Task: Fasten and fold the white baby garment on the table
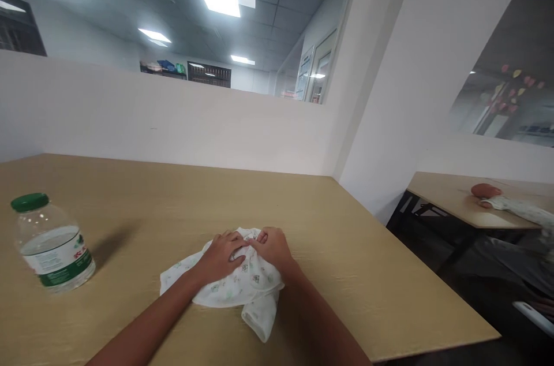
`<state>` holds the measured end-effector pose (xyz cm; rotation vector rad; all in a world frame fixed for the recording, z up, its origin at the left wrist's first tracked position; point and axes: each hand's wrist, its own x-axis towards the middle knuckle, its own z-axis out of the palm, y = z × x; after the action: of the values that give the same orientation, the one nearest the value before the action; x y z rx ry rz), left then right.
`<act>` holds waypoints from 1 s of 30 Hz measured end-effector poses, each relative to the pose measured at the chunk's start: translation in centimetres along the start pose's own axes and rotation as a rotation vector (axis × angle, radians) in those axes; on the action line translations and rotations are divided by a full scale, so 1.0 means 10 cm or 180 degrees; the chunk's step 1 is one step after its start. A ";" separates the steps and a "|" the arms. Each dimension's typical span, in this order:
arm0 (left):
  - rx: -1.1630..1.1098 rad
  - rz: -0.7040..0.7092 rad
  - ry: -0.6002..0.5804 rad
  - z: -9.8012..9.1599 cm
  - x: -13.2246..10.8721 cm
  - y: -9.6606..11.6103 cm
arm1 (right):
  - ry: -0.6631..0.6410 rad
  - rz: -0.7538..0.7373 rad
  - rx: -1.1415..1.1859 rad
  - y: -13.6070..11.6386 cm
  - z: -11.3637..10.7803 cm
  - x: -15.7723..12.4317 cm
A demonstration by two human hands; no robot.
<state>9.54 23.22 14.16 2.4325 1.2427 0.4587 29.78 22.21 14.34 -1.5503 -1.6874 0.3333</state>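
Note:
A small white printed garment (pixel 242 291) lies bunched on the wooden table (pixel 173 204) in front of me. My left hand (pixel 221 256) rests on its top, fingers curled and pinching the cloth. My right hand (pixel 273 247) sits right beside it, fingers bent and gripping the same fold. The two hands touch at their fingertips. A sleeve or leg of the garment hangs toward me below my right wrist.
A clear plastic water bottle (pixel 49 245) with a green cap stands at the table's left. White partition walls (pixel 173 118) close the back and right. A second table (pixel 459 198) at the right carries a doll (pixel 497 198) in similar cloth.

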 end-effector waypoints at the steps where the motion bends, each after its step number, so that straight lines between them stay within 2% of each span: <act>1: -0.0017 -0.0001 0.0004 0.00 0.00 0.01 | 0.0019 0.0067 -0.0019 -0.01 0.01 0.00; 8: -0.0018 -0.0140 -0.0100 -0.14 -0.03 0.08 | 0.0009 0.0280 0.0386 0.11 -0.06 0.10; 11: 0.0059 -0.0245 -0.0010 -0.16 0.01 0.10 | -0.0044 0.0336 0.0675 0.19 -0.11 0.13; 15: -0.0172 -0.0295 0.0204 -0.07 0.14 0.16 | -0.0136 0.0372 0.0973 0.26 -0.07 0.15; 21: -0.0294 -0.0377 0.0268 0.13 0.25 0.19 | -0.0021 0.0343 0.1078 0.27 -0.01 0.13; 30: -0.0335 -0.0646 0.0364 0.11 0.16 0.13 | -0.0148 0.0300 0.1162 0.21 0.01 0.04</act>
<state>11.85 23.62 13.94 2.1918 1.4569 0.5950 31.22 23.03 13.07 -1.3578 -1.4907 0.6905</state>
